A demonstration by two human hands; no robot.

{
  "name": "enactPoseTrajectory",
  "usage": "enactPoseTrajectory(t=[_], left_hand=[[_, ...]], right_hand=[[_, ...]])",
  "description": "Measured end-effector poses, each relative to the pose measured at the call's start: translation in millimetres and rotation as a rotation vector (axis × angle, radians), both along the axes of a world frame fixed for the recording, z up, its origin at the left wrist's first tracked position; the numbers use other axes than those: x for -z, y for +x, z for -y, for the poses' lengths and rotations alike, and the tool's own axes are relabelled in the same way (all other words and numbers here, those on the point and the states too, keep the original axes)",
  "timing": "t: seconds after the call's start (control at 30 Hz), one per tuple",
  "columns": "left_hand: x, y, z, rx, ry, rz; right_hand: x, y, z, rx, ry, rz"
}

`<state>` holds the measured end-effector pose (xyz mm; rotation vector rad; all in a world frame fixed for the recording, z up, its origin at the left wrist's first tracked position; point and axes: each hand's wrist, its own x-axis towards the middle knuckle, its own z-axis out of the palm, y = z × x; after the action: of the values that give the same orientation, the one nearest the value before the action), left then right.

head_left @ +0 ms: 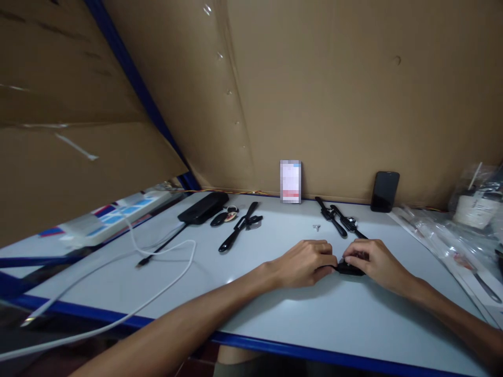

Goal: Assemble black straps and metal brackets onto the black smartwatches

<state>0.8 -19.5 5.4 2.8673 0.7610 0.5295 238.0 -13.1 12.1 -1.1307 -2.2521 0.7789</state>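
Low over the right half of the table, both hands meet at a black spokeshave [351, 269], partly hidden by the fingers. My left hand [308, 263] is closed around its left handle. The fingers of my right hand [371, 262] are bent and pinched on the middle of the tool; a small part under them is too hidden to make out. Just beyond the hands lie a second spokeshave [330, 215] and a third [348, 222], side by side. Small silver screws [316, 228] rest left of those. Another spokeshave [241, 228] lies farther left.
A lit phone [291, 181] and a dark phone [385, 191] lean on the cardboard wall [334, 104]. Leftward are a key ring [230, 213], black box with cable [203, 208], white cable [165, 288] and power strip [118, 217]. Plastic packaging [444, 246] and a wrapped cup [475, 209] are right.
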Motion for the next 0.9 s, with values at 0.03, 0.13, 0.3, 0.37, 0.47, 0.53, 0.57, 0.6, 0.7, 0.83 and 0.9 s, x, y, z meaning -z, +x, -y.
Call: enactPoseTrajectory(t=[0.03, 0.13, 0.3, 0.37, 0.47, 0.53, 0.57, 0.6, 0.7, 0.83, 0.9], left_hand=[[0.4, 0, 0, 0.0, 0.001, 0.0], [1.3, 0, 0, 0.004, 0.001, 0.003], [1.0, -1, -1, 0.001, -0.003, 0.014], [0.7, 0, -2, -0.006, 0.001, 0.016], [0.9, 0, -2, -0.004, 0.007, 0.016], [1.3, -1, -2, -0.001, 0.008, 0.017], [1.5, -1, -2, -0.002, 0.007, 0.018], [1.6, -1, -2, -0.004, 0.004, 0.019], [1.4, -1, -1, -0.011, -0.003, 0.02], [1.0, 0, 0, -0.008, -0.01, 0.016], [0.8, 0, 0, -0.005, -0.017, 0.018]], right_hand=[[0.2, 0, -1, -0.006, 0.006, 0.005], [4.1, -1, -5, -0.014, -0.005, -0.007], [10.2, -3, -11, 0.005, -0.097, -0.068], [8.4, -3, -10, 0.004, -0.102, -0.043], [4.4, -4, -5, 0.021, 0.039, 0.097], [3.3, -6, -2, 0.032, 0.187, 0.201], [3.4, -6, -1, 0.029, 0.247, 0.236], [3.7, -6, -1, 0.018, 0.284, 0.255], [4.1, -2, -4, -0.036, 0.247, 0.218], [1.7, 10, -10, -0.087, 0.013, 0.068], [0.1, 13, -12, -0.114, -0.05, 0.008]])
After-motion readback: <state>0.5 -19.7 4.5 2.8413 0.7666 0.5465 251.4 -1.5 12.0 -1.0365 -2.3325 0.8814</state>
